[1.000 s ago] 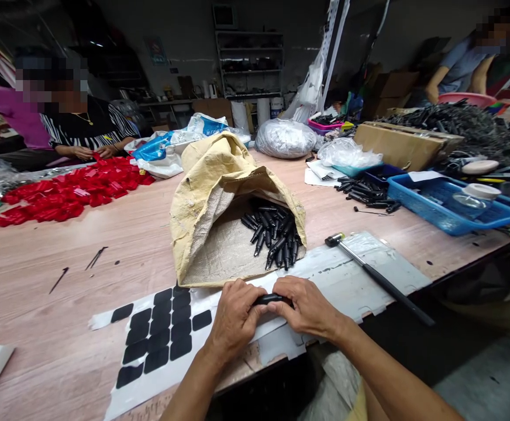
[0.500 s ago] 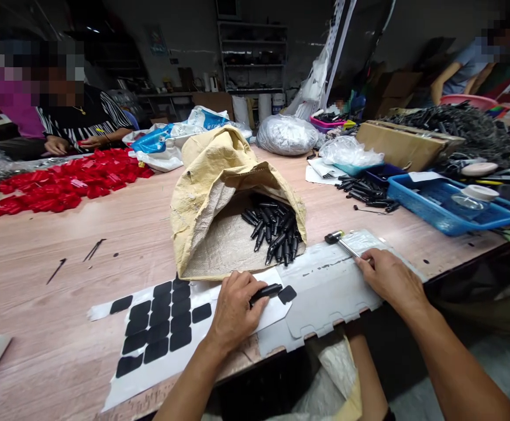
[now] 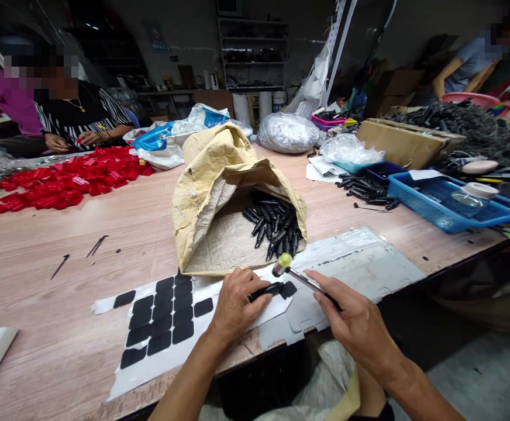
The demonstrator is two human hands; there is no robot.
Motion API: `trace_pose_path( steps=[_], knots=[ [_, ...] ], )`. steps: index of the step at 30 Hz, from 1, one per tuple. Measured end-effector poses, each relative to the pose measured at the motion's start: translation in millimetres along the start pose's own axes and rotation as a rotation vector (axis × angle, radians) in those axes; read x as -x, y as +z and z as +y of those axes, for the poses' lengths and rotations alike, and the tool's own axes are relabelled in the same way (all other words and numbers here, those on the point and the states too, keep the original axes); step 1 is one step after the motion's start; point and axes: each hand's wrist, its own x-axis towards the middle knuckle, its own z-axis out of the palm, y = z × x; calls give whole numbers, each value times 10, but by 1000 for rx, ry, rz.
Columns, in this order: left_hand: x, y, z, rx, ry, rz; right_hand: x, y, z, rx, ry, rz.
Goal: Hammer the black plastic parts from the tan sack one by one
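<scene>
Dim workshop space, with a shelving rack [image 3: 252,58] at the far wall, surrounds a broad wood-grain table [image 3: 132,234]. Far left on it spreads a heap of red pieces [image 3: 75,178], a seated co-worker beyond. Mid-table a yellow sack [image 3: 202,187] lies on its side, mouth facing near, with many black pieces [image 3: 276,228] heaped toward its right. A grey sheet [image 3: 360,257] lies along the near edge, right of the sack; to its left, a white backing sheet [image 3: 126,380] carries rows of black patches.

What has changed is the hammer [image 3: 306,280]: half a second ago it lay on the grey sheet, the right hand just reaching its handle; now it is lifted and brought left, its head near the sack's mouth. The right hand [image 3: 362,321] is curled around the handle. The left hand [image 3: 240,301] has stayed near the sack, pinching a black cylinder [image 3: 270,290] between thumb and fingers, low over the white sheet. Just beside its right end is a loose black patch [image 3: 289,290]; I cannot tell whether they touch. Both hands are now occupied, and I judge the work has passed from bare fingers to a tool.
</scene>
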Motion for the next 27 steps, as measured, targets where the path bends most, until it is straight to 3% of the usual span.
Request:
trace_pose_path(
  steps=[2,7,12,19,27],
  knots=[
    [7,10,-7,14,4,4,48,22,-99,7,-67,7],
    [5,23,-11,26,20,11,212,72,-111,12,-160,219],
    [-6,30,-13,39,22,25,330,155,-35,120,-115,55],
    [-4,16,-18,-9,0,-3,201,-74,-106,-42,-33,199],
    [-14,9,-15,-49,12,-19,263,28,-35,-46,88,132]
  ],
)
